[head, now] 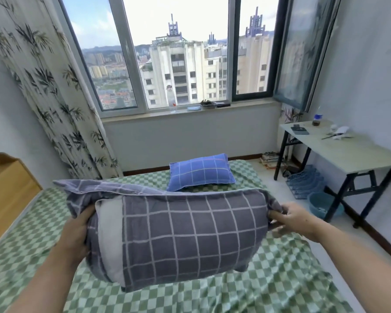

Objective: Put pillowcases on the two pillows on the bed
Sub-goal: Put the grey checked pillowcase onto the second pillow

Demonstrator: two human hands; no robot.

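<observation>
Now both hands, left hand [76,233] and right hand [296,219], grip the grey checked pillowcase [185,236] ends, its white pillow [110,231] showing, needing tucking.

Checkered bed [269,279], blue pillow [201,172] on it

Two bare forearms enter from bottom edge, no sleeves in view. Left hand [76,233]: no ring, watch or band visible on wrist; fingers mostly hidden. Right hand [299,219]: bare, no jewellery seen; fingers [278,215] partly visible, nails too blurred to tell. Wrists unadorned. Nothing worn shows anywhere on either arm.
</observation>
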